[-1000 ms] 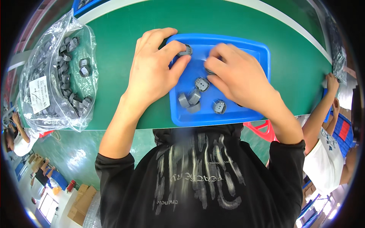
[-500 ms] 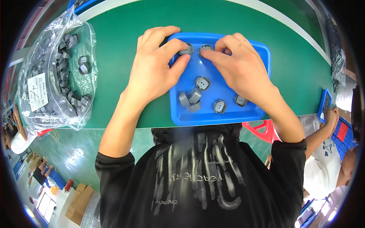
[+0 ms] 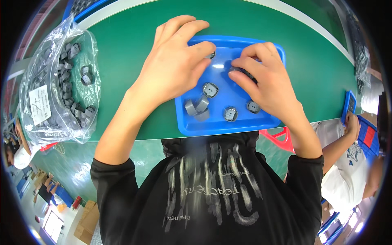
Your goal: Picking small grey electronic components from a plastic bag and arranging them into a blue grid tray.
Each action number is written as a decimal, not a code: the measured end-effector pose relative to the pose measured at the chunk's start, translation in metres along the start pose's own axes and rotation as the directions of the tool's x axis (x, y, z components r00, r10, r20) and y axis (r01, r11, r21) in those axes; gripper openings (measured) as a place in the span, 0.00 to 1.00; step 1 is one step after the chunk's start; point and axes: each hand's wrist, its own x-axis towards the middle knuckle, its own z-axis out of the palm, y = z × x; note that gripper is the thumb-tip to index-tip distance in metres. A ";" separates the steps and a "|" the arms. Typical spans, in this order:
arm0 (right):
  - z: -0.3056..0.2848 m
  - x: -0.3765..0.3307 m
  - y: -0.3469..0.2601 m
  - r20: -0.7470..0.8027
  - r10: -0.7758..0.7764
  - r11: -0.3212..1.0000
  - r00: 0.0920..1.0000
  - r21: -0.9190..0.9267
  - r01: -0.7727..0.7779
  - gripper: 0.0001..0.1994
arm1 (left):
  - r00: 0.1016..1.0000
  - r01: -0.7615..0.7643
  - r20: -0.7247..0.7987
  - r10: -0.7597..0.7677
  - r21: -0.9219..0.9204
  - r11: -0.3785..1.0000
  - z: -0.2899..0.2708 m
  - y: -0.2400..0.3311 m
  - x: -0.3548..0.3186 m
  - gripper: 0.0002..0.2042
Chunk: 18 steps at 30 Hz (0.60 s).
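Observation:
Over the far left corner of the blue tray (image 3: 182, 130), my left hand (image 3: 173, 61) pinches a small grey round plastic connector (image 3: 211, 54) between thumb and forefinger; its other fingers are raised. My right hand (image 3: 265, 77), above the tray's right side, has its thumb and fingers closed round another grey connector (image 3: 246, 74), mostly hidden by the fingers. Below the hands, a round connector (image 3: 210, 90) lies face up, showing small holes. Two more, a front connector (image 3: 230, 114) and a right-hand connector (image 3: 253, 107), lie nearby. Several plain grey pieces (image 3: 202, 104) are heaped at the left.
On the green table (image 3: 126, 49), a clear plastic bag (image 3: 57, 81) full of grey parts with a white label lies at the left. A blue bin (image 3: 83, 8) stands at the far left. At the right, a co-worker's arm (image 3: 341, 141) reaches toward a small blue tray (image 3: 349, 102).
Both hands have shifted within the tray area. The right hand has drawn right and toward me with its connector; the left has moved slightly right with its own. The whole view has shifted slightly.

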 end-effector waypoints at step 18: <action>-0.002 0.004 0.012 0.023 -0.122 0.992 0.992 0.015 0.121 0.17 | 0.994 0.082 -0.063 -0.093 -0.166 0.983 0.004 -0.003 -0.013 0.10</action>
